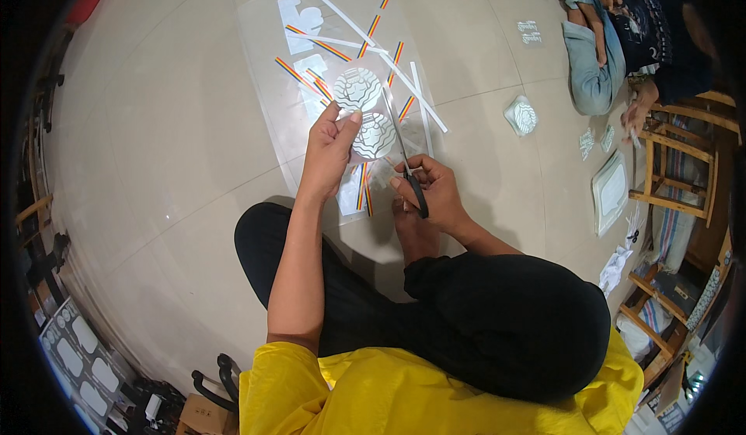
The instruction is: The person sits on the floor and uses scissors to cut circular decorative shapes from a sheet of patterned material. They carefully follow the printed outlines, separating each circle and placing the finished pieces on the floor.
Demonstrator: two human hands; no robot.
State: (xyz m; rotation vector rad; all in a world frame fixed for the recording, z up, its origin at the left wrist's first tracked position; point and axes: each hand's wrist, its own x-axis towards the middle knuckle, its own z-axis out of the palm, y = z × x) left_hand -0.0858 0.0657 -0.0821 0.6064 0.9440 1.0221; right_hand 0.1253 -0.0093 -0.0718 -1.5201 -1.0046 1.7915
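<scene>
The left hand (pixel 332 149) pinched a sheet (pixel 374 137) of 2 round wavy shapes (pixel 357 87) in its fingers over the floor (pixel 194 124), the right hand (pixel 440 194) gripped scissors (pixel 412 181) by the sheet's right edge, so it looked like cutting time, and the next snip likely needed steady holding.

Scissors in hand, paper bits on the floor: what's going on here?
A person holds scissors in the right hand and a piece with two round patterns in the left hand. The blades lie along the piece's right side; whether they are cutting just now, I can't tell. Below, striped strips and white strips lie scattered on a clear sheet. Another person sits off to the right.
</scene>
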